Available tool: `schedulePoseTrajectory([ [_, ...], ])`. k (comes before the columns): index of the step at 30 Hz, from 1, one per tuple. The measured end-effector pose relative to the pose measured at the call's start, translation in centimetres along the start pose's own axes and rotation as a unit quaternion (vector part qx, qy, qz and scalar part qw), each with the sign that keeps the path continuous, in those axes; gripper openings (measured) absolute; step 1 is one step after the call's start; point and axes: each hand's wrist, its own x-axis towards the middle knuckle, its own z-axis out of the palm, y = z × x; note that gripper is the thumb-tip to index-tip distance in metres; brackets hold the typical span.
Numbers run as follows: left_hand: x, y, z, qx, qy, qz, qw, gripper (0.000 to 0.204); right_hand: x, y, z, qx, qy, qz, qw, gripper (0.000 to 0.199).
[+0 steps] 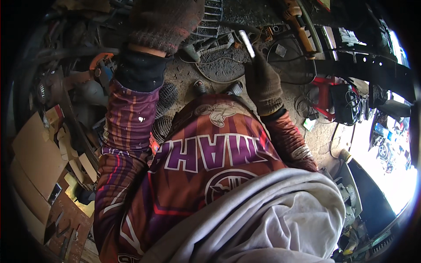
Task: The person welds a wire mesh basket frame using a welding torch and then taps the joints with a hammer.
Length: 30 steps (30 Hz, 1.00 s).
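In the head view, the left hand [164, 22], in a dark knitted glove, is raised at top centre, forearm upright; whether it grips anything cannot be told. The right hand [262, 81], in a brown glove, is clenched around a thin pale metal rod [247, 44] pointing up, upper centre-right, above dirt ground [228, 65].
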Motion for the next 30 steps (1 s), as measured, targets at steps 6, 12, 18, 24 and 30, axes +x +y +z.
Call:
schedulePoseTrajectory([
  [6, 0.3, 0.1, -0.3, -0.007, 0.008, 0.008, 1.0, 0.054, 0.0, 1.0, 1.0, -0.032, -0.03, 0.054, 0.998, 0.043],
  [12, 0.0, -0.1, -0.1, 0.007, 0.002, -0.008, 1.0, 0.054, -0.3, -0.1, -0.4, 0.035, 0.08, -0.049, 0.995, 0.044],
  [18, 0.8, 0.3, -0.5, -0.038, 0.011, 0.012, 0.999, 0.058, -0.1, 1.2, 0.8, -0.041, -0.007, 0.039, 0.998, 0.044],
  [24, 0.5, 0.2, -0.9, -0.026, -0.001, -0.009, 1.0, 0.064, -0.2, -0.8, -1.5, 0.153, 0.075, -0.007, 0.985, 0.039],
  [30, 1.3, 1.0, -1.7, -0.069, -0.013, 0.006, 0.998, 0.071, -0.9, 0.9, -0.6, 0.334, -0.042, 0.132, 0.932, 0.041],
])
